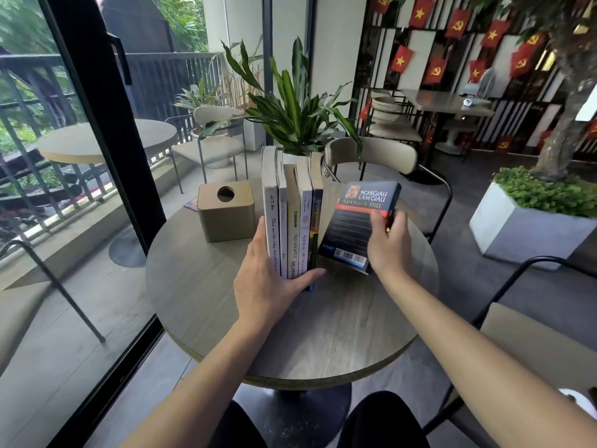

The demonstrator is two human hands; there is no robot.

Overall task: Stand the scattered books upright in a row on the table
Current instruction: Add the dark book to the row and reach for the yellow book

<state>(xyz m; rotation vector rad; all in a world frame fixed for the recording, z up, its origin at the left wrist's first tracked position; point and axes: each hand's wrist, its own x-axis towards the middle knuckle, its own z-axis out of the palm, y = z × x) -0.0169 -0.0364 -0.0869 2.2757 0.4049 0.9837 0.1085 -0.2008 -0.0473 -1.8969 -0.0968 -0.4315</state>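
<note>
a round wooden table (290, 334) with a grey-brown grain top. a row of five books (292, 218) stands upright near its middle, spines facing near. just left of the row, toward the far edge, sits a tan tissue box (226, 211) with a round hole on top. the near half of the top is bare
</note>
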